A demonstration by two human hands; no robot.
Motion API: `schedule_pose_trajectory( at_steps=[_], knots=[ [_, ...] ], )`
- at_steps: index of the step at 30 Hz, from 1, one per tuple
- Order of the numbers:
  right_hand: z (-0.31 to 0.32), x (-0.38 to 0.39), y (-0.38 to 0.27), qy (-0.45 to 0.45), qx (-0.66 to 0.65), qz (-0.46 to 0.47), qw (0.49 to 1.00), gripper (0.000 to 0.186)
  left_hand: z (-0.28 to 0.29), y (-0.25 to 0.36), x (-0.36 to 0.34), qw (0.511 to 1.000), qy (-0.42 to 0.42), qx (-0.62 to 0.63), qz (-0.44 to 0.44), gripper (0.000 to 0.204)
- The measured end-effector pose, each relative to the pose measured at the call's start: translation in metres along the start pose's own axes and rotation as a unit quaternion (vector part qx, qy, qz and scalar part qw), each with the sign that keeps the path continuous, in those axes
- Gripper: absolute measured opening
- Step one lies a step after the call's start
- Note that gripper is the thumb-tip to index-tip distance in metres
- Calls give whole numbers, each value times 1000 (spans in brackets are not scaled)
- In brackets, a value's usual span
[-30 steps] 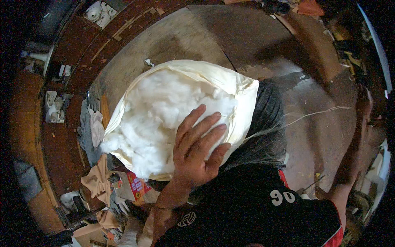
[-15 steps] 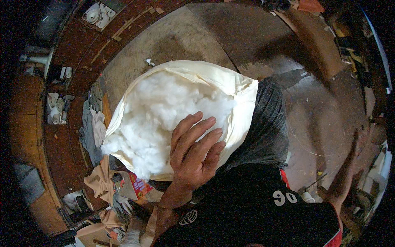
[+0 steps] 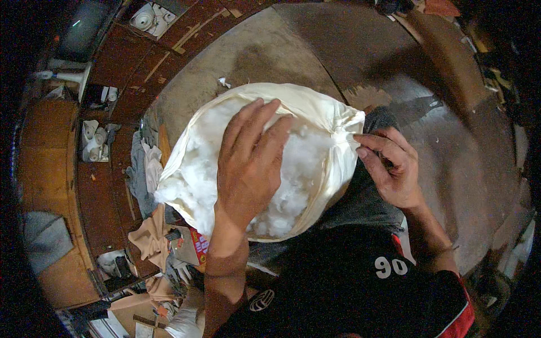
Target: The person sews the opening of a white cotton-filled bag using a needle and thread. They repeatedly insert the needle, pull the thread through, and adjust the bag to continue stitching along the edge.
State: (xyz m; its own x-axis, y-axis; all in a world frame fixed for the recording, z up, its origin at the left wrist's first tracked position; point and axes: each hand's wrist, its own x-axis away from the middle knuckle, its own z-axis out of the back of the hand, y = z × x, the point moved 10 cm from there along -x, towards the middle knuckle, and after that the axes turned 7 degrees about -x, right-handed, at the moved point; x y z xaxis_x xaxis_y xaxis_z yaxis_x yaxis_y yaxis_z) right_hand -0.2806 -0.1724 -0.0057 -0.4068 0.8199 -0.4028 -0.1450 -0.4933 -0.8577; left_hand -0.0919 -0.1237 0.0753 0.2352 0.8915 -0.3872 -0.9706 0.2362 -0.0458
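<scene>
A cream fabric cover (image 3: 340, 163), shaped like a cushion case, lies against my leg with its wide mouth facing up. Fluffy white fibre stuffing (image 3: 301, 169) fills it and bulges out at the left corner. My left hand (image 3: 251, 155) is spread over the stuffing, fingers stretched toward the far rim of the cover; whether it presses down I cannot tell. At the cover's right corner, my right hand (image 3: 391, 163) pinches the gathered fabric between thumb and forefinger.
Dark wooden shelving (image 3: 121, 73) curves along the left, with rolls of white material (image 3: 96, 141) in its compartments. Tan fabric scraps (image 3: 152, 236) and a grey cloth (image 3: 137, 172) lie beside the cover. A small white scrap (image 3: 224, 83) is on the floor beyond.
My right hand has come in from the right and taken hold of the cover's right corner. My left hand has moved farther forward over the stuffing.
</scene>
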Motion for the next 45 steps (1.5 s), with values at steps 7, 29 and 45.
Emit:
schedule_pose_trajectory(
  at_steps=[7, 29, 45],
  knots=[
    [-43, -15, -53, -104, 17, 168, 980, 28, 0, -47, -23, 997, 39, -50, 55, 29],
    [-31, -44, -42, -114, 31, 22, 993, 20, -18, -43, 24, 996, 52, -5, 76, 25],
    [-58, -63, -24, -39, 170, 105, 979, 13, -23, -56, 22, 991, 80, -17, 109, 21]
  ],
)
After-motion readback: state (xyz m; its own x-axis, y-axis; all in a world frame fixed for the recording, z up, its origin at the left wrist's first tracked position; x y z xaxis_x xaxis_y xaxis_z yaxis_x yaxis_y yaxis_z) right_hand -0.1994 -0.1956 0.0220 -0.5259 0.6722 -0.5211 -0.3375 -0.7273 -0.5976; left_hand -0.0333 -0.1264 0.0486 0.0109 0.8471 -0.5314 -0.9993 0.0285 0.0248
